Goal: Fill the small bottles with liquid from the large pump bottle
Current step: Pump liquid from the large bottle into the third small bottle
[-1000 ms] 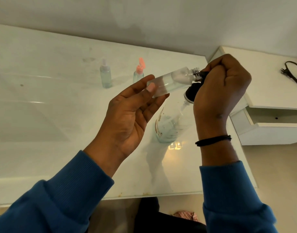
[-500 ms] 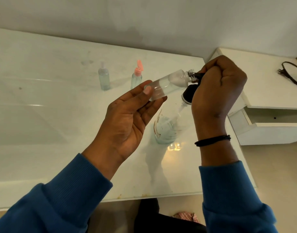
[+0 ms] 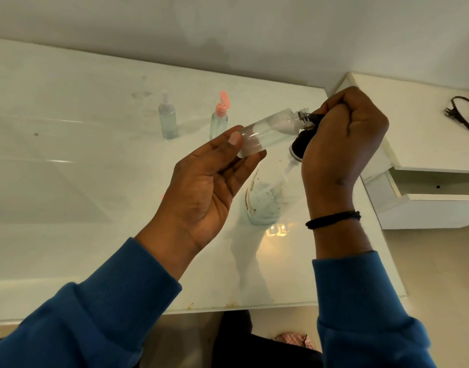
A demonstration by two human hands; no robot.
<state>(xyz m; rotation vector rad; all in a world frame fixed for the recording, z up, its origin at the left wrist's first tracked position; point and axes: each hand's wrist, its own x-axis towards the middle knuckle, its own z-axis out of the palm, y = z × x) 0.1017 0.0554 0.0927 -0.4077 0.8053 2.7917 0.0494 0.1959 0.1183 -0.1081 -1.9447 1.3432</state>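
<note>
My left hand [image 3: 209, 179] holds a small clear bottle [image 3: 270, 131] by its base, tilted almost sideways with its open threaded neck pointing right. My right hand [image 3: 344, 136] is closed in a fist over the black pump head [image 3: 301, 144] of the large clear pump bottle [image 3: 265, 200], which stands on the white table [image 3: 95, 208] below both hands. The pump's nozzle meets the small bottle's neck. Two more small bottles stand at the back: one with a clear cap [image 3: 167, 118], one with an open pink flip cap [image 3: 219, 118]. Both hold pale liquid.
A white side cabinet [image 3: 424, 144] with an open drawer [image 3: 427, 203] stands to the right of the table. A black cable [image 3: 461, 112] lies on top of it. A wall runs behind the table.
Both hands and the small bottle keep almost the same pose. The view has shifted slightly, so everything sits a little lower in the frame than a second ago.
</note>
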